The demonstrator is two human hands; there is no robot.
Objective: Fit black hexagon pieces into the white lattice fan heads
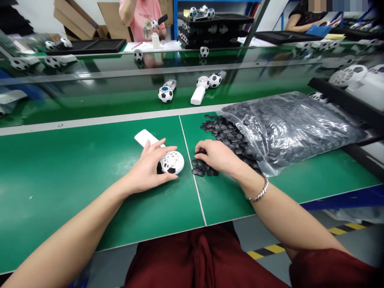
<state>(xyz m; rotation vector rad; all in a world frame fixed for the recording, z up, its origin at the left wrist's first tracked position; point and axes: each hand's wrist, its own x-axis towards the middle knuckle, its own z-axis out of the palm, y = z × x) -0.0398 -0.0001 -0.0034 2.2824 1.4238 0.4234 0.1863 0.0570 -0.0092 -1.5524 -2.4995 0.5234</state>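
A white handheld fan point(173, 161) with a football-patterned round head lies on the green table, its white handle point(145, 138) pointing away to the left. One black patch shows on the near side of its grille. My left hand point(151, 166) grips the head, thumb on the near side and fingers over the far side. To the right, my right hand point(217, 156) reaches into a small heap of black pentagon pieces point(201, 170). Its fingertips are bent down together at the pieces, and whether one is pinched there is hidden.
A clear plastic bag point(294, 128) full of black pieces lies at the right, spilling a pile point(223, 130) from its mouth. Beyond the pale rail, football fans point(165, 94) rest on a green conveyor point(120, 96). Black trays point(345, 92) stand far right. Co-workers point(145, 20) sit opposite.
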